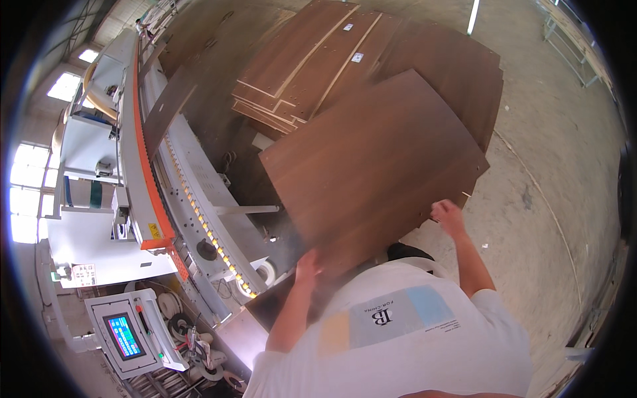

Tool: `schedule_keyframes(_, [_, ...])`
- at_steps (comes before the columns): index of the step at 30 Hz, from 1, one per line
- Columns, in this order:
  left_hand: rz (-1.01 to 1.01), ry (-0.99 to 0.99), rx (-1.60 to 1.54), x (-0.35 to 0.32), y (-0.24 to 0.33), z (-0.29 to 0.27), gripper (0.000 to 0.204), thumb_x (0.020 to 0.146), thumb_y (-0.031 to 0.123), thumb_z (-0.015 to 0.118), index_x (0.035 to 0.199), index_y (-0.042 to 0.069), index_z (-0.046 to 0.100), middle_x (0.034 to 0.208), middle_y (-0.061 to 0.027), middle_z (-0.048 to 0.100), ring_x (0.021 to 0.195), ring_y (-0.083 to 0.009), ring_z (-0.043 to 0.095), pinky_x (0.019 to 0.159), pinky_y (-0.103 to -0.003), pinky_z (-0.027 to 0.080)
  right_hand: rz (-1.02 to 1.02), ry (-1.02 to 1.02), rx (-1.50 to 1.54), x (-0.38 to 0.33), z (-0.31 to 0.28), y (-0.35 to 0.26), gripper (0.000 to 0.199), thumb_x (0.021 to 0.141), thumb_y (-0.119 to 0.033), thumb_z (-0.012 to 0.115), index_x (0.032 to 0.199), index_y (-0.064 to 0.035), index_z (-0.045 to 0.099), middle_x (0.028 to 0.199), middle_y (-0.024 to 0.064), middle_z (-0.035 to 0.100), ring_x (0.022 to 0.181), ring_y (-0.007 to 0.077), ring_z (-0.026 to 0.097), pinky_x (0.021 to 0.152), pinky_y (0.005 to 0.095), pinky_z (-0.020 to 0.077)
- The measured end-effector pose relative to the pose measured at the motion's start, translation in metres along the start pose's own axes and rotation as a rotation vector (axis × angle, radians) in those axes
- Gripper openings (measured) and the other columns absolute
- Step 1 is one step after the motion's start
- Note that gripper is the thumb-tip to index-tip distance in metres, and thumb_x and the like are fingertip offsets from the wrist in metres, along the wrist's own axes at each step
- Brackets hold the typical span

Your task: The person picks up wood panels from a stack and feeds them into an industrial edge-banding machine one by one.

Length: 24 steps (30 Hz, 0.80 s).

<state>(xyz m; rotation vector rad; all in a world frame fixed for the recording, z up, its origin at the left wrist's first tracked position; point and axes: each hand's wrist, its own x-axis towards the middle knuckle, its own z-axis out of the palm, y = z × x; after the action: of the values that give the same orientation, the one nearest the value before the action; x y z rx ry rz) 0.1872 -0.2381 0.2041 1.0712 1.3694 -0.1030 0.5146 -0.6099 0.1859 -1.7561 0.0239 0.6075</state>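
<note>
A large brown wood-grain board point(371, 159) lies tilted across a stack in front of me, its near part blurred. At its near left edge is my left hand point(307, 268), fingers closed on the board and partly smeared. My right hand point(448, 217) is at the near right edge, its fingers curled together; whether they grip the board or something small cannot be made out. Beneath and beyond lie more brown panels point(325, 50), some with pale edges and small white labels.
On the left runs a long machine point(156, 205) with an orange strip and a row of yellow rollers, carrying a narrow brown panel point(166, 109). A control box with a lit screen point(124, 335) stands at lower left. Concrete floor point(551, 152) lies right; a metal-legged table point(577, 50) stands far right.
</note>
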Motion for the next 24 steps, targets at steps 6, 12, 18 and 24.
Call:
schedule_keyframes(6, [0.057, 0.308, -0.391, -0.011, -0.057, -0.065, 0.050, 0.101, 0.047, 0.055, 0.127, 0.004, 0.063, 0.106, -0.0041, 0.063, 0.094, -0.0170, 0.060, 0.074, -0.039, 0.051, -0.054, 0.367, -0.664, 0.050, -0.050, -0.029, 0.036, 0.096, -0.038, 0.060, 0.110, -0.0058, 0.067, 0.103, 0.0148, 0.074, 0.099, 0.0358, 0.069, 0.086, 0.0440, 0.0534])
schedule_keyframes(12, [0.051, 0.529, -0.221, -0.011, -0.085, -0.113, 0.057, 0.102, 0.052, 0.051, 0.110, -0.002, 0.068, 0.085, -0.0016, 0.059, 0.076, -0.0148, 0.050, 0.069, -0.035, 0.044, 0.054, 0.267, -0.866, 0.093, -0.068, 0.000, 0.051, 0.099, -0.051, 0.049, 0.116, -0.0063, 0.067, 0.116, 0.0204, 0.070, 0.115, 0.0403, 0.062, 0.096, 0.0486, 0.0480])
schedule_keyframes(18, [0.071, 0.573, -0.119, -0.004, -0.076, -0.125, 0.055, 0.102, 0.051, 0.050, 0.102, 0.000, 0.071, 0.075, -0.0025, 0.055, 0.068, -0.0149, 0.046, 0.064, -0.036, 0.041, 0.298, 0.151, -0.751, 0.126, -0.082, 0.031, 0.080, 0.098, -0.070, 0.037, 0.129, -0.0028, 0.066, 0.127, 0.0217, 0.066, 0.125, 0.0394, 0.058, 0.104, 0.0474, 0.0438])
schedule_keyframes(24, [0.146, 0.722, -0.051, -0.002, -0.073, -0.135, 0.057, 0.097, 0.054, 0.055, 0.096, -0.001, 0.072, 0.075, -0.0082, 0.062, 0.071, -0.0198, 0.055, 0.068, -0.040, 0.045, 0.315, 0.216, -0.506, 0.119, -0.052, 0.038, 0.089, 0.097, -0.070, 0.042, 0.130, 0.0108, 0.059, 0.133, 0.0239, 0.063, 0.127, 0.0371, 0.057, 0.106, 0.0451, 0.0434])
